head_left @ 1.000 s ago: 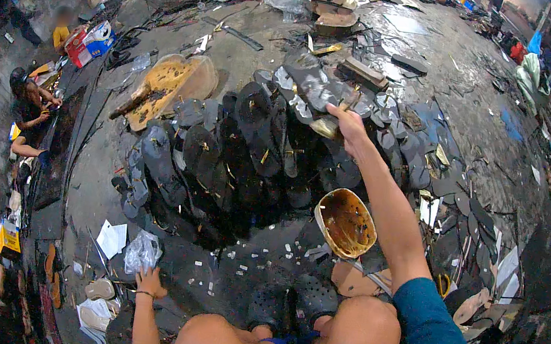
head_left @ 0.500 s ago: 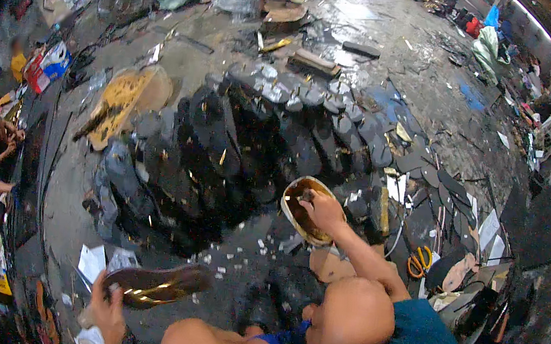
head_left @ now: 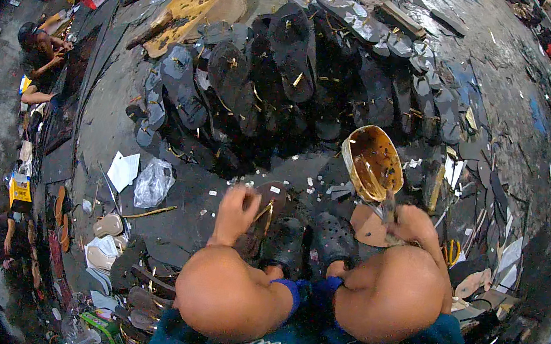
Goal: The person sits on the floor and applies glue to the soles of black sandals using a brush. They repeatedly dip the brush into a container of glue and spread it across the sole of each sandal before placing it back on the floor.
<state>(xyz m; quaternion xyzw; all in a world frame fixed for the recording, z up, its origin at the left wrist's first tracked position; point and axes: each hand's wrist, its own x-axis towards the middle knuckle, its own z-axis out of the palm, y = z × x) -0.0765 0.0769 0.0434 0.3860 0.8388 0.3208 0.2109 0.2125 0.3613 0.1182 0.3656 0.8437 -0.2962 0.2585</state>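
Observation:
A brown sandal (head_left: 266,215) with gold straps lies lengthwise beside my left shoe. Around its left edge my left hand (head_left: 236,214) is curled, with some fingertips hidden. My right hand (head_left: 414,226) grips a short, blurred tool (head_left: 389,209) that looks like a brush. The tool is at the near rim of a pale cut-off container (head_left: 352,173), whose inside is coated with brown, sticky-looking stuff. Behind these, several dark sandals (head_left: 294,50) stand packed in an arc, gold bits showing on them. A tan flat piece (head_left: 369,226) lies under the right hand.
Dark clogs (head_left: 333,237) are on my feet. Orange-handled scissors (head_left: 451,251) and cut sheets lie at right. A clear plastic bag (head_left: 154,183), white paper (head_left: 123,171) and loose sandals are at left. Another person (head_left: 46,54) sits far left. A stained yellow board (head_left: 195,14) lies behind.
My left hand has brought the sandal rightward, in front of me, and turned it lengthwise. My right hand has come out of the container toward me. The view has tilted downward.

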